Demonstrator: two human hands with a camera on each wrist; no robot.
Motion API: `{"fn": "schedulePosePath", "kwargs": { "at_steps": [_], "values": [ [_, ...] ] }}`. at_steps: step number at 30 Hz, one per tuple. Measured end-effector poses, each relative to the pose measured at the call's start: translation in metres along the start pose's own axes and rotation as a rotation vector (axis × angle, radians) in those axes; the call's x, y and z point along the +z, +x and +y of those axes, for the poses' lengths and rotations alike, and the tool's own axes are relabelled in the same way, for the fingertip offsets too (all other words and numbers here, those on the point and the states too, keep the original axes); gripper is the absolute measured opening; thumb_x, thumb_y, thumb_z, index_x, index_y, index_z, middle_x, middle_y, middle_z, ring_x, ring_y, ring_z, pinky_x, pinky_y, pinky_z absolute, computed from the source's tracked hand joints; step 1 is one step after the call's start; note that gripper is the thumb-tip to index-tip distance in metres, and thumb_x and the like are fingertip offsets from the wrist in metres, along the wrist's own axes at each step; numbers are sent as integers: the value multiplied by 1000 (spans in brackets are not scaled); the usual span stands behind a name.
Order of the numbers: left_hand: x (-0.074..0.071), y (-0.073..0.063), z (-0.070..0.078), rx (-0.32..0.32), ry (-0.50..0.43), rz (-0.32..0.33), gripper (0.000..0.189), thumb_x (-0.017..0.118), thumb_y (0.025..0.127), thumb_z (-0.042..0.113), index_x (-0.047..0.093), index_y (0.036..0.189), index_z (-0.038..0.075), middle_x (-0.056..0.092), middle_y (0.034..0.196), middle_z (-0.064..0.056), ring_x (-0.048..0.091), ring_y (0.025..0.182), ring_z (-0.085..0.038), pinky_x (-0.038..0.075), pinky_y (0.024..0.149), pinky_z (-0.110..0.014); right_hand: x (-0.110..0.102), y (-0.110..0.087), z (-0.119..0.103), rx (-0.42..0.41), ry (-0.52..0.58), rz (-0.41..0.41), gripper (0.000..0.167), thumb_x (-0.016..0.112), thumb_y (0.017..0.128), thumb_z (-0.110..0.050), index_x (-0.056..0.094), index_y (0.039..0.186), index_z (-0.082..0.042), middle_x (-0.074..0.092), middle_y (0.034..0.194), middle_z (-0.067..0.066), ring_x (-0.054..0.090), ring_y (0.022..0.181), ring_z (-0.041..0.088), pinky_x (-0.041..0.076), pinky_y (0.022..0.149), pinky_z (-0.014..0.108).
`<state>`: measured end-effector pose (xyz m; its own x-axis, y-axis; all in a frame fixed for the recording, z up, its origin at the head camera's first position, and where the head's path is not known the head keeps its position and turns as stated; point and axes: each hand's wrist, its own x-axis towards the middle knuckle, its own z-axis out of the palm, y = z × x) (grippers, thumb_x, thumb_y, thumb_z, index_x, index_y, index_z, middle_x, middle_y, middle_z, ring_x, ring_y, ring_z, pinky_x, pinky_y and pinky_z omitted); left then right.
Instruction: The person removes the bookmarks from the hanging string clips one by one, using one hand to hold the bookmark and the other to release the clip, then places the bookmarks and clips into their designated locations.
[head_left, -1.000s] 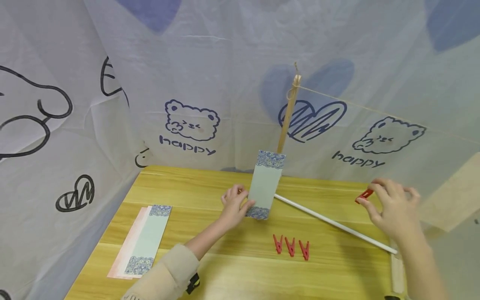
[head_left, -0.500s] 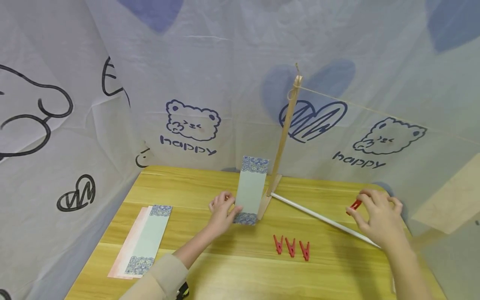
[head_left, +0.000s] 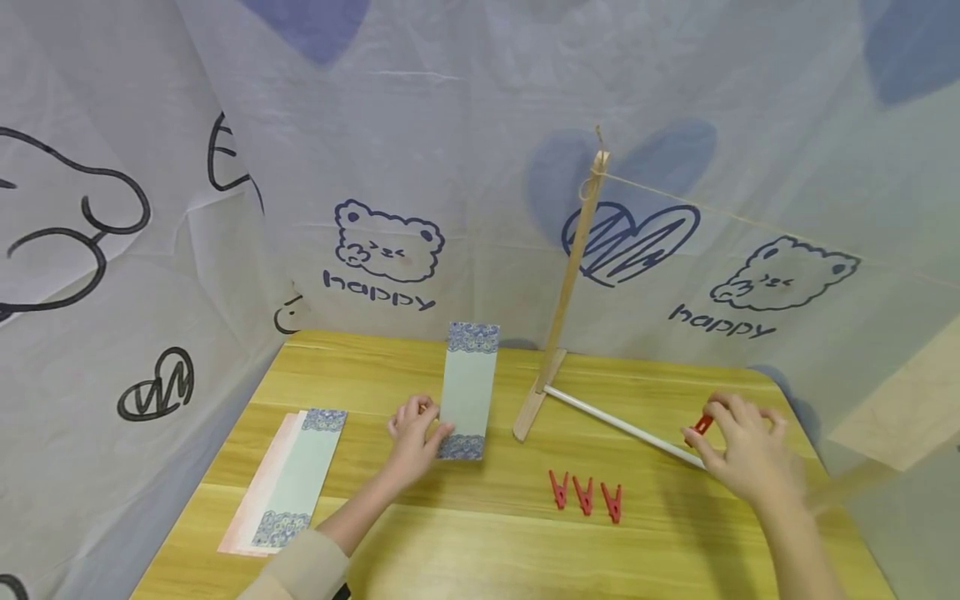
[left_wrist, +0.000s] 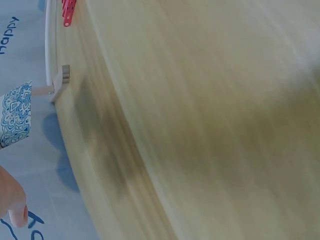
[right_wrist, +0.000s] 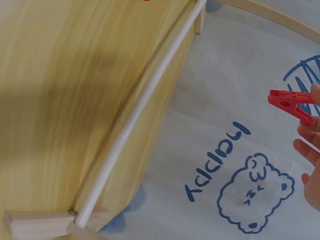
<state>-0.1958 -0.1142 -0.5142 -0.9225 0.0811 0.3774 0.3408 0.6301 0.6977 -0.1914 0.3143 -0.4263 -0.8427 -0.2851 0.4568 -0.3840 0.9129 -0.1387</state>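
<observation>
A pale green paper card (head_left: 469,387) with blue lace-patterned ends is held upright over the table by my left hand (head_left: 412,433), pinched at its lower left edge. Only its patterned end (left_wrist: 16,115) enters the left wrist view. On the right, my right hand (head_left: 750,450) pinches a red clothespin (head_left: 702,425) between thumb and fingers. In the right wrist view that clothespin (right_wrist: 287,101) points away from the fingertips. Three more red clothespins (head_left: 585,495) lie in a row between the hands. A similar card (head_left: 303,467) rests over a pinkish sheet (head_left: 258,492) at the left.
A wooden post (head_left: 573,258) stands at the back on a flat foot (head_left: 529,417). A thin string (head_left: 750,218) runs rightward from its top. One white rod (head_left: 622,425) runs low across to another wooden foot (right_wrist: 35,222). Printed cloth (head_left: 465,125) hangs behind the table.
My left hand has carried the card left and slightly down, uncovering the post's base. My right hand, still pinching the clothespin, has moved left and a little lower.
</observation>
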Motion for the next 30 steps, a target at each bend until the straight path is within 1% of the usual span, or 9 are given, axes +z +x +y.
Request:
{"fn": "schedulePosePath", "kwargs": {
  "at_steps": [3, 7, 12, 16, 20, 23, 26, 30],
  "values": [
    [-4, -6, -4, -18, 10, -2, 16, 60, 86, 19, 52, 80, 5, 42, 105, -15, 35, 97, -32, 14, 88, -54, 5, -3, 0, -10, 16, 23, 32, 65, 80, -34, 56, 90, -5, 51, 104, 14, 47, 96, 35, 23, 84, 55],
    [-9, -12, -9, -57, 13, -7, 17, 59, 86, 18, 52, 81, 4, 42, 105, -17, 35, 99, -33, 14, 88, -54, 11, -7, 0, 1, 22, -6, 30, 65, 81, -33, 56, 89, -5, 51, 105, 15, 47, 97, 35, 22, 84, 56],
    [-16, -20, -17, -79, 17, 7, 16, 58, 88, 18, 52, 82, 4, 42, 106, -16, 34, 98, -33, 13, 88, -56, 20, -13, 0, 15, 27, -39, 27, 68, 78, -29, 55, 86, -7, 52, 105, 15, 48, 97, 35, 22, 84, 56],
    [-21, -27, -24, -83, 17, 31, 15, 58, 88, 18, 51, 82, 6, 41, 106, -16, 33, 98, -33, 12, 87, -56, 27, -18, -1, 24, 21, -60, 27, 70, 77, -29, 54, 83, -8, 53, 105, 16, 49, 97, 35, 22, 84, 56],
    [-25, -33, -30, -96, 16, 55, 17, 57, 89, 19, 50, 81, 6, 40, 106, -17, 32, 102, -37, 12, 86, -56, 33, -22, -1, 25, 16, -78, 25, 69, 77, -29, 53, 82, -10, 53, 106, 15, 49, 98, 34, 23, 84, 56],
    [-29, -37, -33, -117, 18, 60, 18, 56, 90, 20, 50, 83, 4, 40, 107, -19, 31, 104, -39, 11, 85, -56, 37, -25, -2, 31, 29, -88, 25, 69, 78, -30, 51, 78, -13, 53, 104, 13, 50, 96, 34, 23, 83, 57],
    [-32, -42, -36, -141, 28, 72, 17, 55, 91, 18, 51, 86, 2, 39, 109, -20, 31, 102, -38, 12, 85, -55, 40, -27, -3, 35, 50, -91, 27, 70, 78, -29, 47, 74, -15, 53, 103, 13, 50, 95, 34, 23, 82, 58],
    [-37, -49, -38, -176, 35, 99, 17, 53, 92, 16, 48, 83, 3, 39, 109, -21, 31, 98, -36, 13, 84, -54, 46, -31, -4, 35, 60, -95, 27, 72, 76, -27, 47, 73, -15, 53, 103, 14, 50, 96, 35, 23, 82, 59]
  ]
}}
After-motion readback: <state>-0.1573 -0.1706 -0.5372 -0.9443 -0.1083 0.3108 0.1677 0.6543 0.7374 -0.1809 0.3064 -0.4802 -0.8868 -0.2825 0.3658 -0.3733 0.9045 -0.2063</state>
